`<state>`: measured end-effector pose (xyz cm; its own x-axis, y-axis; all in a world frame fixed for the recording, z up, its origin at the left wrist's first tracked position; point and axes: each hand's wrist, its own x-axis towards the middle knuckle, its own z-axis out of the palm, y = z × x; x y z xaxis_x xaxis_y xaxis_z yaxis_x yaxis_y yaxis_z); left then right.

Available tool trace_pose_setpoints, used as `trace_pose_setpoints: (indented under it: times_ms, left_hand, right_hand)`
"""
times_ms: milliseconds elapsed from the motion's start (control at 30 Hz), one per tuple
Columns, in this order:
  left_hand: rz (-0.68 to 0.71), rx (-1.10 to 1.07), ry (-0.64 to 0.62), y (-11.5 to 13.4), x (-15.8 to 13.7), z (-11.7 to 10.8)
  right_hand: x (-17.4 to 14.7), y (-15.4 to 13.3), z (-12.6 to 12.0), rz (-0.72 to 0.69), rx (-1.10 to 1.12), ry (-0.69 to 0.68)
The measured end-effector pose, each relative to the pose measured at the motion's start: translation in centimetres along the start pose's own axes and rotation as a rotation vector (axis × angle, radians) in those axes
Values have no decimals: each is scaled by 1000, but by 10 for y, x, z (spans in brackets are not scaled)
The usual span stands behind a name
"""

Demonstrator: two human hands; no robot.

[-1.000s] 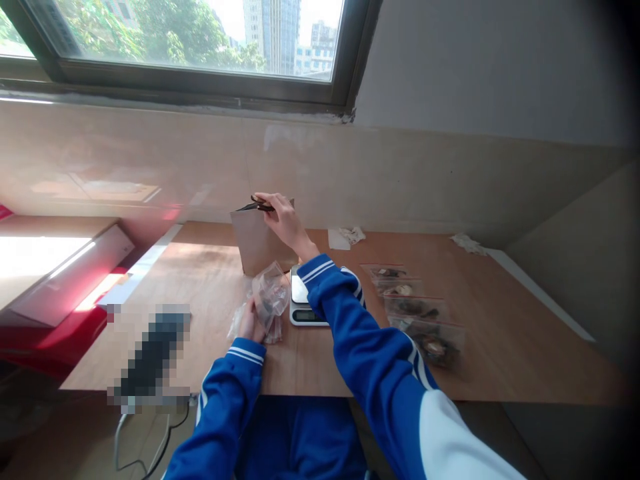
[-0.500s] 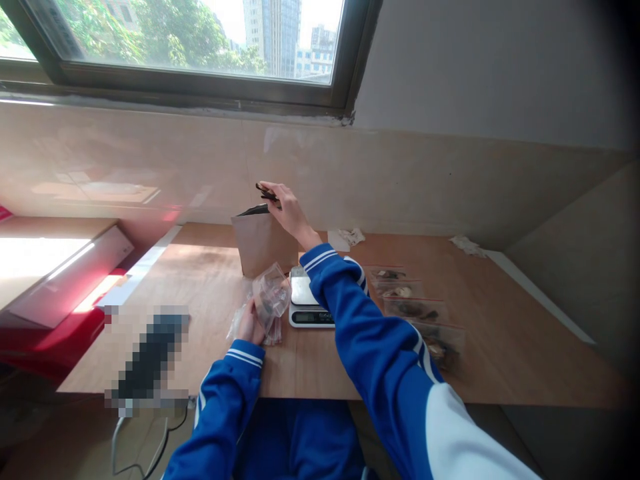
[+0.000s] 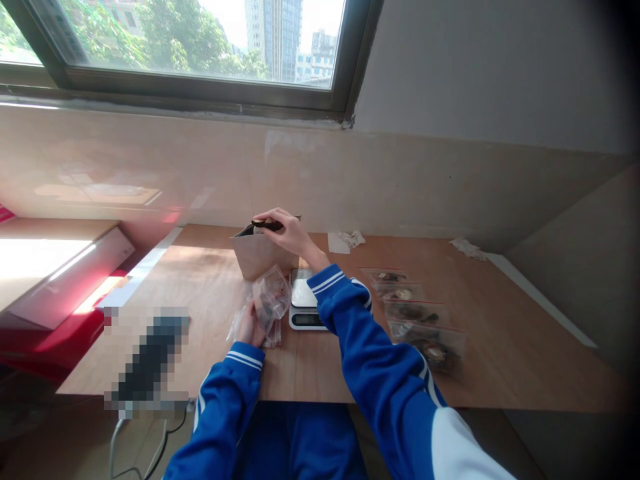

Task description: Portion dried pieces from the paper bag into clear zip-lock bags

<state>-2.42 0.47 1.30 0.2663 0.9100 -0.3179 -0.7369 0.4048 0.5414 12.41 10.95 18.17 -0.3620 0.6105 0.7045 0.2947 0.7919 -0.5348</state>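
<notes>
The wooden table [image 3: 510, 353] is the largest thing here, flat and smooth with a fine grain, and it gives support to all the rest. Near its far edge a brown container [image 3: 263, 261] stands upright; its walls look like stiff paper, and its mouth is on top, probably so that a hand can reach it from above. At the right lie four filled bags [image 3: 434, 353] of transparent plastic with red top edges, set in a row, maybe to keep their dark contents apart. The white scale [image 3: 307, 323], with its flat pale plate, sits between them and the left hand [image 3: 251, 327]. This hand has its fingers curled around a clear bag [image 3: 271, 300], thin, shiny and wrinkled, perhaps because such soft film cannot stand alone. The right hand [image 3: 291, 235], just at the container's mouth, pinches a dark piece [image 3: 270, 225] between thumb and fingers; it is too small to tell what it is.
</notes>
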Motion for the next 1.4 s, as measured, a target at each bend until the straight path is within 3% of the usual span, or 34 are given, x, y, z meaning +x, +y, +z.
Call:
trace_pose_setpoints:
  times_ms: [200, 367, 467, 700, 900, 967, 1067, 1133, 1267, 1400]
  left_hand:
    - [-8, 34, 15, 2, -1, 4]
    - [-7, 73, 65, 3, -7, 13]
    - [12, 61, 72, 3, -9, 16]
    - [32, 35, 76, 3, -9, 16]
    - [72, 43, 37, 4, -10, 14]
    - [81, 52, 34, 4, -9, 13]
    - [94, 74, 44, 2, -6, 9]
    - [99, 87, 68, 1, -4, 7]
    - [140, 137, 161, -3, -2, 3]
    - [137, 149, 168, -6, -3, -2]
  right_hand:
    - [-6, -4, 0, 4, -236, -56]
    - [-9, -12, -4, 160, -548, 31]
    - [-12, -13, -4, 244, -654, 10]
    - [-19, -12, -3, 256, -651, -2]
    - [-22, -45, -11, 252, -474, 108]
    - [-28, -59, -15, 305, -339, -35]
    - [-41, -73, -16, 455, -250, -441]
    - [-51, -77, -8, 511, -247, -629]
    - [-64, -73, 17, 495, -217, -731]
    - [-71, -65, 37, 459, -260, -832]
